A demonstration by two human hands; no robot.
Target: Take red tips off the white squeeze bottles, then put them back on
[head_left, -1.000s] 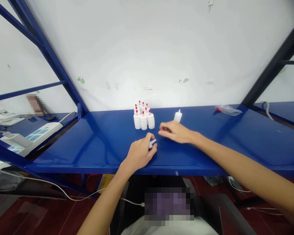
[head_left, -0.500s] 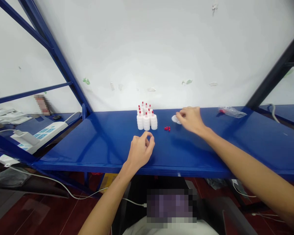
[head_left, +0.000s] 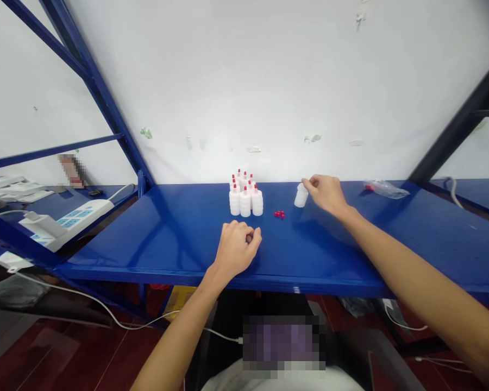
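My right hand (head_left: pixel 325 193) pinches a small white plastic bottle (head_left: pixel 300 197) by its top, over the right-hand part of the blue table. The bottle is nearly upright, leaning slightly, and my fingertips cover its tip. My left hand (head_left: pixel 238 247) is closed, thumb against the curled fingers, near the table's front; whatever it may hold is hidden. Just beyond it stands a tight group of white bottles (head_left: pixel 245 203) with red tips. Several loose red caps (head_left: pixel 279 214) lie between that group and the held bottle.
A clear plastic bag (head_left: pixel 387 189) with something red in it lies at the right rear of the blue table (head_left: pixel 179 233). White wall rises behind. Blue frame posts (head_left: pixel 120 130) flank the left side, with a white power strip (head_left: pixel 75 220) beyond them.
In my right hand, the white bottle has gone from lying tilted to nearly upright and shifted slightly right. My left hand has curled tighter, closing the gap between thumb and finger.
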